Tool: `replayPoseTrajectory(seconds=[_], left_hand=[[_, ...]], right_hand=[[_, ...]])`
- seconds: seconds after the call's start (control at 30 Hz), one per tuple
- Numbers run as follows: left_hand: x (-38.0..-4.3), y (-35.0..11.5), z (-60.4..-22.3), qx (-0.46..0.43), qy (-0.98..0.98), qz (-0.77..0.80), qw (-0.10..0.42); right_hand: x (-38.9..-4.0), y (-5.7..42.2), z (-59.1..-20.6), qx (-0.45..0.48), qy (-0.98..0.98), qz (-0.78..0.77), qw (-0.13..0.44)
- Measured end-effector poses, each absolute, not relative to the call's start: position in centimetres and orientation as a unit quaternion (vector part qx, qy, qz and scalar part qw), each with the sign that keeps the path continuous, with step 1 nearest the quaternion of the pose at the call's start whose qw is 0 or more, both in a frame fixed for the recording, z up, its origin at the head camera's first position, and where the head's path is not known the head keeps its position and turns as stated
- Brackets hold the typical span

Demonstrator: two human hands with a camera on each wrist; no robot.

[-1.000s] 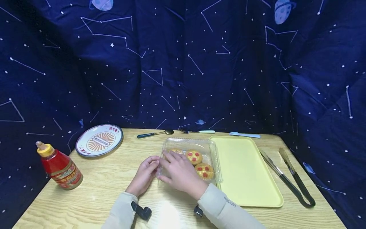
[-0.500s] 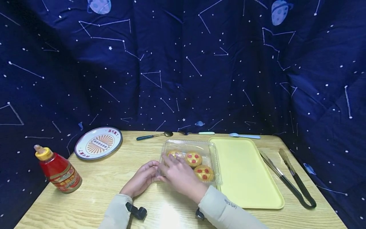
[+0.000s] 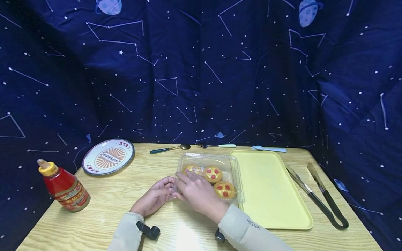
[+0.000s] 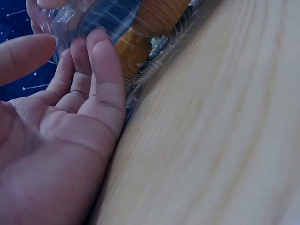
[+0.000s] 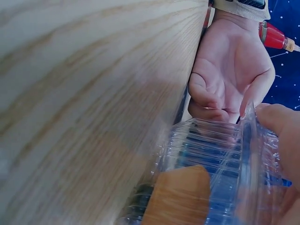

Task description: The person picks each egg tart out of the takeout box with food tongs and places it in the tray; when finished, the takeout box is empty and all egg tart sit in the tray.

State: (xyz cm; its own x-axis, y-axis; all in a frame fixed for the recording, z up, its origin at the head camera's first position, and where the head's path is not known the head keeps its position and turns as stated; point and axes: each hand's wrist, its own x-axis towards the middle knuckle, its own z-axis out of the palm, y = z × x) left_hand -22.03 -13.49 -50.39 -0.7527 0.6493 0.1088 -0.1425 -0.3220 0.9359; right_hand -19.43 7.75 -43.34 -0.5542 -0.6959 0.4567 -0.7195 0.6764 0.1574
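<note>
A clear plastic clamshell box [image 3: 223, 159] lies in the middle of the table. Inside are several round golden pastries [image 3: 213, 173] with red spots on top. My left hand [image 3: 154, 197] is at the box's left side, its fingers [image 4: 104, 70] curled up against the clear wall and its thumb close to the rim. Reaching over the lid from the right, my right hand [image 3: 199, 193] pinches the same edge, thumb [image 5: 274, 115] at the projecting rim. It hides the lid's left front part in the head view. The lid is down over the pastries.
A yellow tray [image 3: 267, 188] sits directly right of the box, with black-handled tongs [image 3: 320, 198] beyond it. A spoon [image 3: 169, 149] and two forks [image 3: 226, 145] [image 3: 268, 149] line the back edge. A plate [image 3: 108, 157] and a red squeeze bottle [image 3: 67, 190] are left.
My left hand has shifted slightly left and turned a little more palm-up at the box's edge. My right hand's fingers have drawn in toward that edge. The box stays in place.
</note>
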Motion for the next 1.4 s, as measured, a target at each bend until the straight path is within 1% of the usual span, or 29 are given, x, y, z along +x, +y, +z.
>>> replayPoseTrajectory(seconds=[0.27, 0.63, 0.8, 1.1, 1.23, 1.4], left_hand=[[-22.0, -13.5, -50.5, 0.265, 0.531, 0.766, 0.245], [-21.9, -13.0, -50.4, 0.261, 0.557, 0.75, 0.241], [-21.7, -12.9, -50.3, 0.26, 0.561, 0.749, 0.238], [-21.7, -12.6, -50.3, 0.258, 0.567, 0.745, 0.238], [-21.6, -12.6, -50.3, 0.256, 0.568, 0.745, 0.24], [-21.7, -12.7, -50.3, 0.253, 0.567, 0.746, 0.241]], right_hand=[[-19.5, 7.7, -43.3, 0.4, -0.878, 0.035, 0.258], [-19.4, 7.7, -42.8, 0.403, -0.872, 0.069, 0.268], [-19.1, 7.8, -42.6, 0.401, -0.876, 0.059, 0.26], [-18.6, 8.7, -42.4, 0.342, -0.907, 0.016, 0.244], [-18.4, 9.6, -42.4, 0.33, -0.914, 0.014, 0.234], [-18.0, 11.1, -42.5, 0.314, -0.92, 0.019, 0.235]])
